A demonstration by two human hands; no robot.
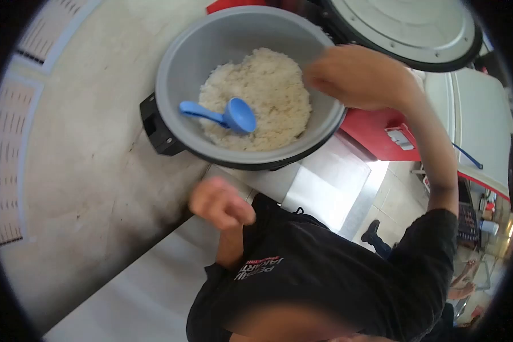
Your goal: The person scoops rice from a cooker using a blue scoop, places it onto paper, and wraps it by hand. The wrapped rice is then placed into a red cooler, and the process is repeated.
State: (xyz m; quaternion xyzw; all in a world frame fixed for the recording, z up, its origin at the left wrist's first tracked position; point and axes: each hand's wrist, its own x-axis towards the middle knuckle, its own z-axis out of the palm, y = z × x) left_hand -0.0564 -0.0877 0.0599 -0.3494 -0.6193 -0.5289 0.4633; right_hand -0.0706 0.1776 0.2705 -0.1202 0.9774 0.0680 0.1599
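Observation:
A large rice cooker point(174, 74) with a grey inner pot stands uncovered, and cooked white rice point(273, 85) lies heaped in it. On the rice rests a blue rice scoop point(240, 115), its handle pointing left to the pot wall; neither hand touches it. My right hand point(362, 77) is over the pot's right rim, fingers curled downward and blurred; whatever they hold, if anything, is hidden. Below the pot, in front of the black shirt, my left hand point(221, 202) is closed in a loose, blurred fist with nothing seen in it.
The cooker's round lid point(407, 25) stands raised at upper right. A pale worktop point(97, 131) spreads left, with printed sheets point(8, 159) along its edge. A red box point(376, 134) and a white-lidded cooler point(479, 119) are at right. Another person's shoe point(371, 232) and hands point(464, 282) show.

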